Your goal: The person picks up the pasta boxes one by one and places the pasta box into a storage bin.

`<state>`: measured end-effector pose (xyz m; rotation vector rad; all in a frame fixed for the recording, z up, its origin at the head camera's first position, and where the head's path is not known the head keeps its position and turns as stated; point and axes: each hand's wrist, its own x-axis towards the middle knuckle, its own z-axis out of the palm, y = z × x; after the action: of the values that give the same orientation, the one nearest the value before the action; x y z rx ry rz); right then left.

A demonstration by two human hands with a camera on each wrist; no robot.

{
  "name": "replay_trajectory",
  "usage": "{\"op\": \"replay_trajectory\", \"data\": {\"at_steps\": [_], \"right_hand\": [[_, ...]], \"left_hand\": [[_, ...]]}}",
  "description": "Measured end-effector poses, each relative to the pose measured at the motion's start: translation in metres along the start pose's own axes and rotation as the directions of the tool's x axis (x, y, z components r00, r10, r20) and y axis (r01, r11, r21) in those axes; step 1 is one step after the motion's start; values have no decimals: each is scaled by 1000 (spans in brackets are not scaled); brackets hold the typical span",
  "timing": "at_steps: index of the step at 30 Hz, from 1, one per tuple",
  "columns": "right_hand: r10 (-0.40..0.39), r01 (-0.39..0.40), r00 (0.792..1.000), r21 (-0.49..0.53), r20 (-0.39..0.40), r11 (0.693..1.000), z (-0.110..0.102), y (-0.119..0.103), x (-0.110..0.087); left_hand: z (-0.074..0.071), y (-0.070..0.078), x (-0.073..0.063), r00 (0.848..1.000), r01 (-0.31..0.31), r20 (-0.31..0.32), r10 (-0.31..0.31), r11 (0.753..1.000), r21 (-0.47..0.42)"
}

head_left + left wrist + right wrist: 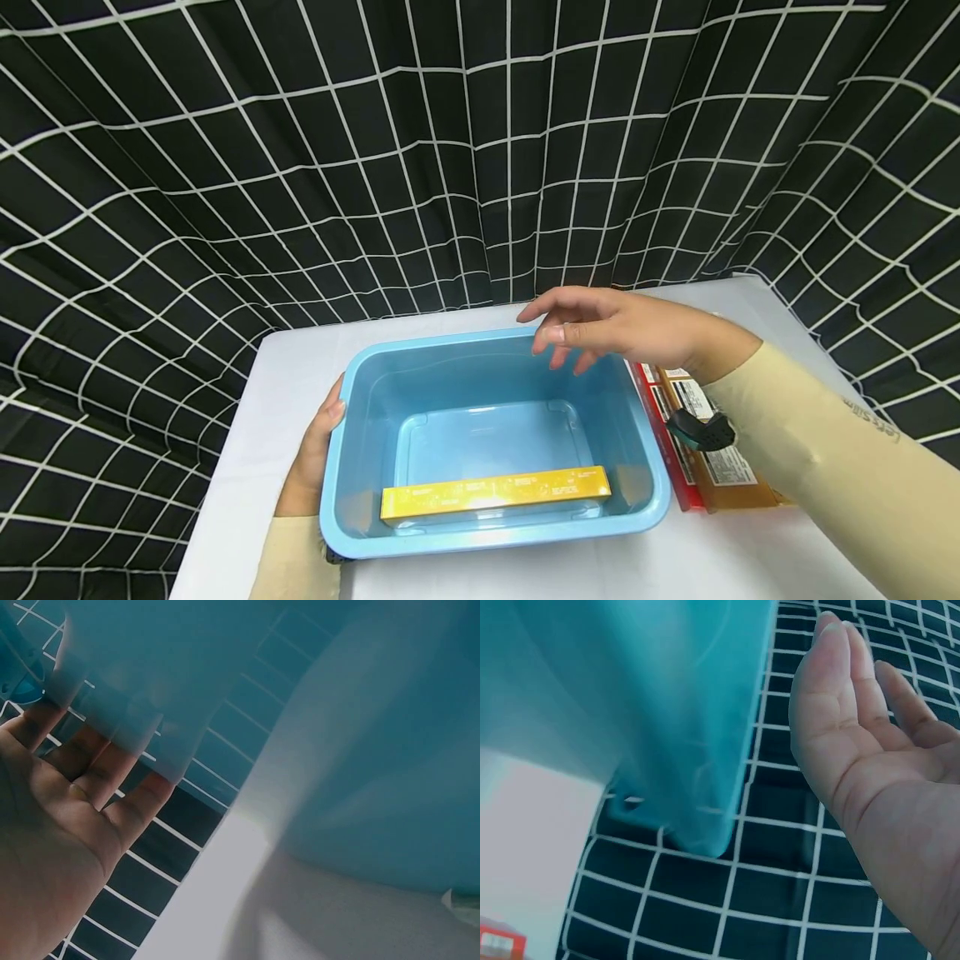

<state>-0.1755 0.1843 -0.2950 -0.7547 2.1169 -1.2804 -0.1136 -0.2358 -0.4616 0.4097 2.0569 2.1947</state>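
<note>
A light blue plastic bin (487,540) stands on the white table. Inside it, along the near wall, lies a long, narrow yellow box (495,493). My left hand (309,462) holds the bin's left side, thumb at the rim; its fingers (139,799) reach behind the translucent blue plastic in the left wrist view. Over the bin's far right corner hovers my right hand (618,323), fingers spread and loosely bent, holding nothing. The right wrist view shows that palm (877,769) beside the bin's blue wall (712,750), with a gap between them.
Right of the bin, a red box (688,479) and a brown box (731,492) with white labels lie side by side, partly under my right forearm. A black curtain with white grid lines (480,167) encloses the white table (247,467) at the back and sides.
</note>
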Motion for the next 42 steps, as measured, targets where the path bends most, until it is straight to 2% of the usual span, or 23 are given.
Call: {"op": "replay_trajectory", "data": {"at_steps": [7, 14, 21, 25, 33, 42], "right_hand": [[14, -14, 999, -2, -31, 1000, -6, 12, -13], [-16, 15, 997, -8, -81, 1000, -15, 21, -27], [39, -39, 987, 4, -153, 999, -22, 35, -41], [69, -68, 984, 14, -163, 998, -25, 43, -47], [67, -63, 975, 28, -213, 998, -29, 57, -61], [102, -92, 960, 48, -261, 995, -35, 75, -74]], "left_hand": [[0, 1, -1, 1000, -18, -9, 18, 1000, 24], [0, 1, -3, 1000, -10, -6, 10, 999, 37], [0, 0, -2, 1000, -2, -2, 2, 1000, 24], [-1, 1, -3, 1000, -3, -5, 4, 1000, 22], [-1, 1, -3, 1000, -29, 4, 29, 999, 47], [-1, -1, 1, 1000, 17, -18, -17, 999, 36]]}}
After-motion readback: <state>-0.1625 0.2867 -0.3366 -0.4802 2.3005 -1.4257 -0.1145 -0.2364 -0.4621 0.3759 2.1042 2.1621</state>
